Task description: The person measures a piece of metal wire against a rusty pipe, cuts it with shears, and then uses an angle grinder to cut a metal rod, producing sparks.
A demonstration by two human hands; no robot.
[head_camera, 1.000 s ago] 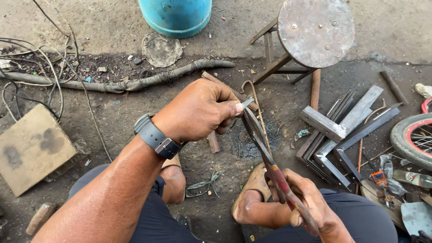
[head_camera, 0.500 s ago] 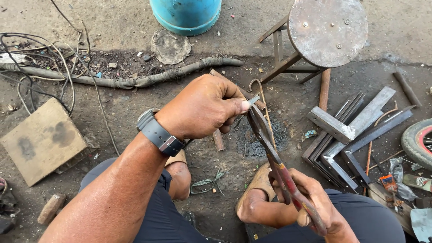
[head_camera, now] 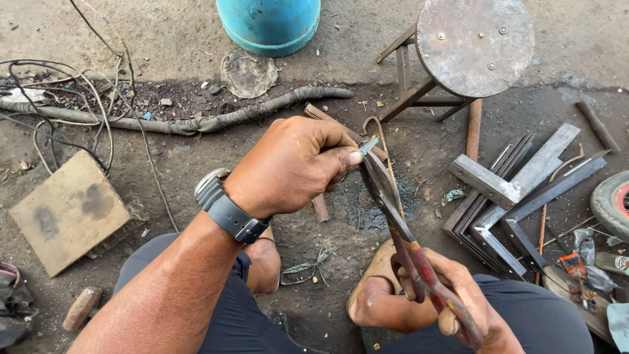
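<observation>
**Holding a metal strip in snips, low over the ground**

Looking down from head height at two hands over dirty ground. Left hand (head_camera: 291, 167), wearing a dark watch (head_camera: 226, 206), curling shut and pinching a small metal strip (head_camera: 368, 145) between thumb and fingertips. Right hand (head_camera: 452, 298) wrapping around the red-handled snips (head_camera: 400, 223), blades pointing up and away toward the strip, tips meeting it just beside the left fingers. Gripping both things above the knees, with a bare foot (head_camera: 373, 295) showing under the snips.

Lying around: a round metal stool (head_camera: 475, 39) at upper right, a blue drum (head_camera: 268, 23) at top, a stack of angle irons (head_camera: 517, 190) on the right, a wrapped hose (head_camera: 196, 121) and loose wires (head_camera: 59, 98) on the left, a flat board (head_camera: 69, 213) at lower left.
</observation>
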